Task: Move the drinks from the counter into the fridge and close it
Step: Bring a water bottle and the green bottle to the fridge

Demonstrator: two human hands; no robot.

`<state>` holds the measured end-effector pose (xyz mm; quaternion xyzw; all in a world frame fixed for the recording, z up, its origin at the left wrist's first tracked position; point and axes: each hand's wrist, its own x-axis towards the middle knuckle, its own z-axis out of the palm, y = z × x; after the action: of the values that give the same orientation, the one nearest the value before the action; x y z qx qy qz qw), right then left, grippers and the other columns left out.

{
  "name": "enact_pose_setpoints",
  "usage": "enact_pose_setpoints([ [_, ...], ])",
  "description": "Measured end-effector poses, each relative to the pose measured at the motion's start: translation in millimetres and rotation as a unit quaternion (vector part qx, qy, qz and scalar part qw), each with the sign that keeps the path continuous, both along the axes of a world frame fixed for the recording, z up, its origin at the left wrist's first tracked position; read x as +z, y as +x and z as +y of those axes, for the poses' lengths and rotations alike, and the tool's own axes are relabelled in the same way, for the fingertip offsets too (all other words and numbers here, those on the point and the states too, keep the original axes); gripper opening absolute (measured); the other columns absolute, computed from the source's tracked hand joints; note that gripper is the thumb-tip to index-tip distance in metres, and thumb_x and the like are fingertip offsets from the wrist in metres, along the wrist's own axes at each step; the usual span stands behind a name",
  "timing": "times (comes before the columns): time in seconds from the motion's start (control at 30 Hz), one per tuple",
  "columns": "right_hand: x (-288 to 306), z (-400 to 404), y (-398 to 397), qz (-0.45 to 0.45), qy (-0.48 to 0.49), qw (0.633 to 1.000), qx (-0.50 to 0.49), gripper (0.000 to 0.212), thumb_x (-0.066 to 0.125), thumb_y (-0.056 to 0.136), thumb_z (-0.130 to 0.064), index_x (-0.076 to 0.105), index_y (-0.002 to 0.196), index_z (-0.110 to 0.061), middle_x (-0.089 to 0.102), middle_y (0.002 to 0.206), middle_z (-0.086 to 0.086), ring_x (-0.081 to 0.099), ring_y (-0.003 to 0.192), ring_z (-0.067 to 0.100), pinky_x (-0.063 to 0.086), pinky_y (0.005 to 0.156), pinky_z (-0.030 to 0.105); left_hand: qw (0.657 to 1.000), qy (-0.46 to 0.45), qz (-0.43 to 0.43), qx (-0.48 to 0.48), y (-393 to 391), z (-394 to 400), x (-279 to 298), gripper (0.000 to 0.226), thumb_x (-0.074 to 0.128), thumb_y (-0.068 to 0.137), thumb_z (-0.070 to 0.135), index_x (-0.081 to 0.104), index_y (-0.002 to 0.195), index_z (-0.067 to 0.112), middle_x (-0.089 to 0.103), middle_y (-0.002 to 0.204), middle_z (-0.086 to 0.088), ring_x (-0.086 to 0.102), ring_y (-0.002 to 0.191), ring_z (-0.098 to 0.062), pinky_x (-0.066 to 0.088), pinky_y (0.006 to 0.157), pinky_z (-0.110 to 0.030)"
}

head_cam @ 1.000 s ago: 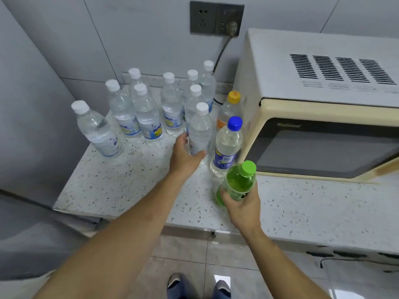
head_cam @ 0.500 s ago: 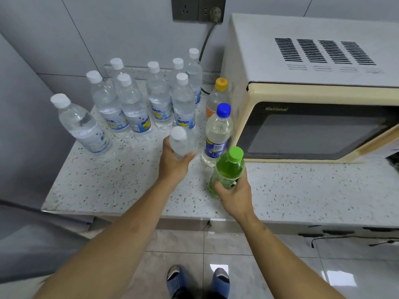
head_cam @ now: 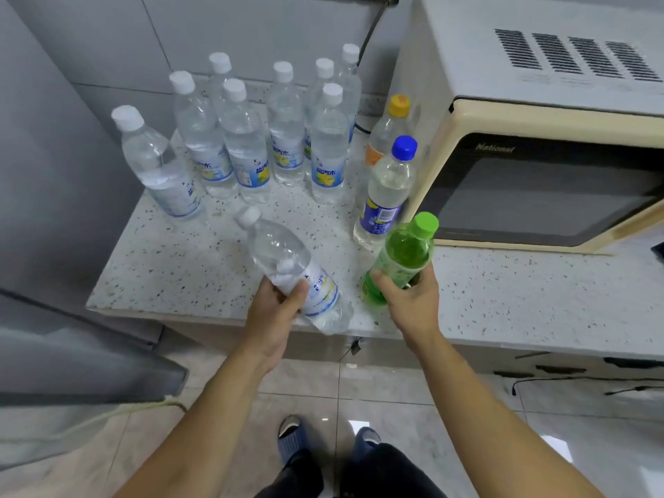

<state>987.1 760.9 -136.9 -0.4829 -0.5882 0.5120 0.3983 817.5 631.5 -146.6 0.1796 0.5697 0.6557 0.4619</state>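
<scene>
My left hand grips a clear water bottle with a white cap, tilted with its cap up and to the left above the counter's front edge. My right hand grips a green bottle with a green cap, lifted and leaning right. Several more white-capped water bottles stand at the back left of the speckled counter. A blue-capped bottle and an orange-capped bottle stand beside the microwave. The grey fridge is at the left.
A cream microwave fills the right of the counter, its cable running up the wall behind the bottles. A grey fridge door edge juts out low on the left. Tiled floor and my feet lie below.
My left hand has lifted the water bottle out of the group, drawn it toward the counter's front edge and tilted it. My right hand has raised the green bottle off the counter.
</scene>
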Motion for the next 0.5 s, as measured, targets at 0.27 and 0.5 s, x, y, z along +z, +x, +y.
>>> enact_pose_setpoints([
  [0.27,4,-33,24,0.079,-0.117,0.988,0.064,0.024,0.076,0.078,-0.016,0.066,0.100,-0.016,0.076,0.089,-0.003,0.073,0.081,0.010,0.055,0.064,0.018,0.978,-0.077,-0.184,0.054,47,-54,8,0.070,0.053,0.083,0.066,0.071,0.116,0.006,0.071,0.107,-0.023,0.072,0.089,-0.032,0.058,0.071,-0.040],
  [0.5,-5,-61,54,0.073,-0.200,0.957,0.198,0.029,0.074,0.078,-0.033,0.069,0.101,-0.017,0.076,0.091,0.006,0.073,0.086,0.023,0.060,0.075,0.033,0.948,-0.065,-0.267,0.157,107,-94,-5,0.066,0.054,0.080,0.056,0.068,0.108,-0.003,0.072,0.086,-0.019,0.072,0.068,-0.026,0.061,0.060,-0.036],
])
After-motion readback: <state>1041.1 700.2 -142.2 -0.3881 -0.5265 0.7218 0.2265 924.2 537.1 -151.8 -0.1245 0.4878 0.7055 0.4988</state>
